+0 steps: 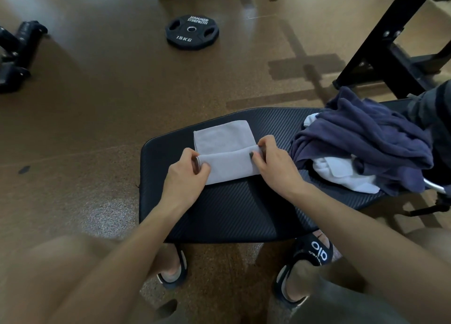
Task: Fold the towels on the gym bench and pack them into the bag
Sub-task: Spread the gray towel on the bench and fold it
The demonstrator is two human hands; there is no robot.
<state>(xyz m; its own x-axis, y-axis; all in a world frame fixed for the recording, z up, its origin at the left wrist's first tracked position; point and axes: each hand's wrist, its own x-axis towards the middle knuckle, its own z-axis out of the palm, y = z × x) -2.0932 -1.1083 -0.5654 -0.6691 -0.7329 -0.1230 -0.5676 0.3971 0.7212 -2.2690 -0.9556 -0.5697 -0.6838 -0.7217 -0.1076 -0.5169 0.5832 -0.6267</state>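
— At the frame's centre, on the bench (pixel 231 209), what's lying there?
— A grey towel (pixel 224 153); the left hand (pixel 185 175) and right hand (pixel 273 162) are pinching its folded edge, fingers clamping cloth.

Left hand (pixel 188 175): pinches grey towel (pixel 225 150) fold
Right hand (pixel 273 164): pinches other end
Desk (pixel 234 209): navy towel heap (pixel 366 138) beside
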